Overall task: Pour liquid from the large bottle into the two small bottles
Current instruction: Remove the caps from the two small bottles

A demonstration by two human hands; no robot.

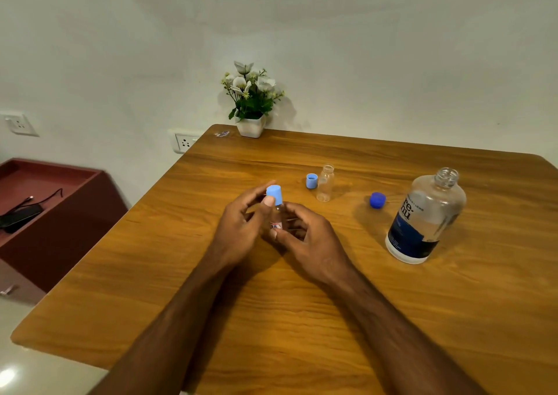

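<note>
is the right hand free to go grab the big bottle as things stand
Probably not yet: the right hand is holding the small bottle. The path to the large bottle looks clear.

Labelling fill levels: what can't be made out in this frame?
Head view only:
- Held small bottle: body and level hidden by left hand and right hand.
- Far small bottle: too small, clear; level unreadable.
- Large bottle: fine label print too small.

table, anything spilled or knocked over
Nothing stands out. The large bottle and the uncapped small bottle stand upright, their caps lie beside them, and the table shows no spill.
</note>
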